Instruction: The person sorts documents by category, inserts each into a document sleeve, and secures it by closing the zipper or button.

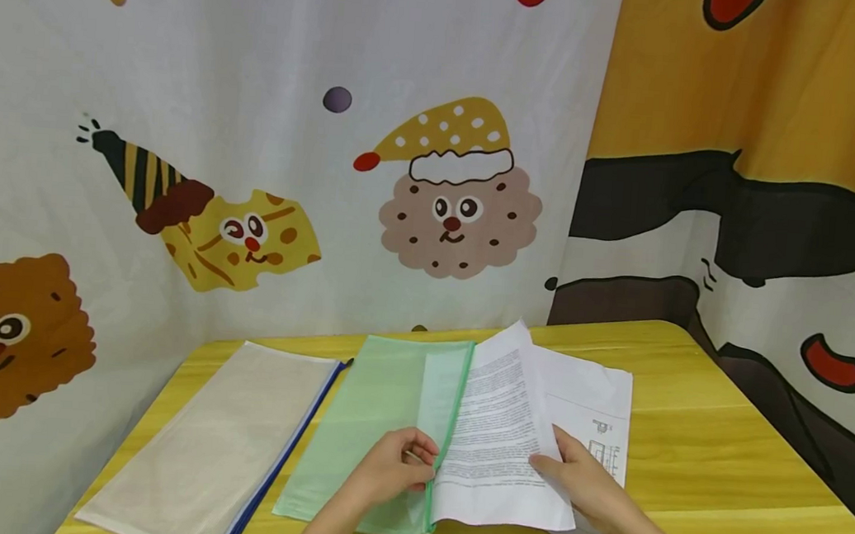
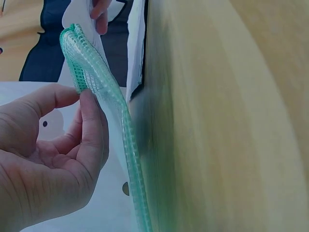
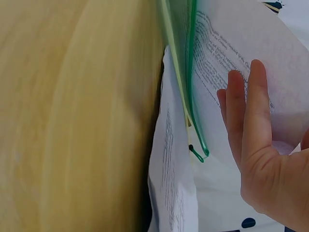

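From the head camera, the left hand (image 1: 399, 464) pinches the zip edge of a translucent green mesh pouch (image 1: 365, 412) on the yellow wood-grain worktop (image 1: 720, 453). At 3 o'clock from the pouch, the right hand (image 1: 584, 476) grips a white printed paper sheet (image 1: 494, 421) between thumb and fingers, the sheet meeting that zip edge. A white paper sheet with line drawings (image 1: 590, 388) lies partly beneath it; a clear pouch with blue zip (image 1: 222, 435) lies at 9 o'clock.
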### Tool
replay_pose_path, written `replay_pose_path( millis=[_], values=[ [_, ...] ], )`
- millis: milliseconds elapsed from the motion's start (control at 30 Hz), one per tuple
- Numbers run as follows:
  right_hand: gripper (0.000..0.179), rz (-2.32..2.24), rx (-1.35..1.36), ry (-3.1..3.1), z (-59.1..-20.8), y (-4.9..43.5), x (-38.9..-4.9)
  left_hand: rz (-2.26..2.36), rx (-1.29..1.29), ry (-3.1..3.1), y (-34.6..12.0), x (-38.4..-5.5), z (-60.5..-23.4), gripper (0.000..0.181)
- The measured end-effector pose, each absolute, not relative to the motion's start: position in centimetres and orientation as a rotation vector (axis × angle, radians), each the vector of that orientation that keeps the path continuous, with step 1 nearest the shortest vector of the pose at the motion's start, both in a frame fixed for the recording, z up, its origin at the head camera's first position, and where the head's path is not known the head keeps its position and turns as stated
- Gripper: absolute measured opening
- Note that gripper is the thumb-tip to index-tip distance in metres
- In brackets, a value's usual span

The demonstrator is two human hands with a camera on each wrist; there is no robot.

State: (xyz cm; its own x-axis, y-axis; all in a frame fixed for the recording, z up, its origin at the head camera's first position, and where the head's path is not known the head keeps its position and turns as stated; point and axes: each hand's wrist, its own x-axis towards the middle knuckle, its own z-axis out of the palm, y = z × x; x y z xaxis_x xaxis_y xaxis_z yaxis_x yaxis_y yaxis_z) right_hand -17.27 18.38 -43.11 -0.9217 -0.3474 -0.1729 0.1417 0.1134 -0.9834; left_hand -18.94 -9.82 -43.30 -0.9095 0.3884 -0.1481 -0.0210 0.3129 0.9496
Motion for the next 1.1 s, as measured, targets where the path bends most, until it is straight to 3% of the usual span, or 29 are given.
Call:
replay_pose_path(
  millis=[500,800,1100],
  values=[
    [0.058,-1.908,-0.227,1.939,-43.16,18.02,-17.0,1.63,0.293,2.258,-9.87,-18.75,-43.44,0.02],
    [0.08,-1.935,-0.299,1.77,-43.5,17.51,-16.95,1.616,0.293,2.292,-9.77,-18.67,-43.24,0.02],
    [0.083,-1.994,-0.244,1.694,-43.55,17.42,-16.89,1.613,0.304,2.319,-9.81,-18.65,-43.39,0.019]
  ],
)
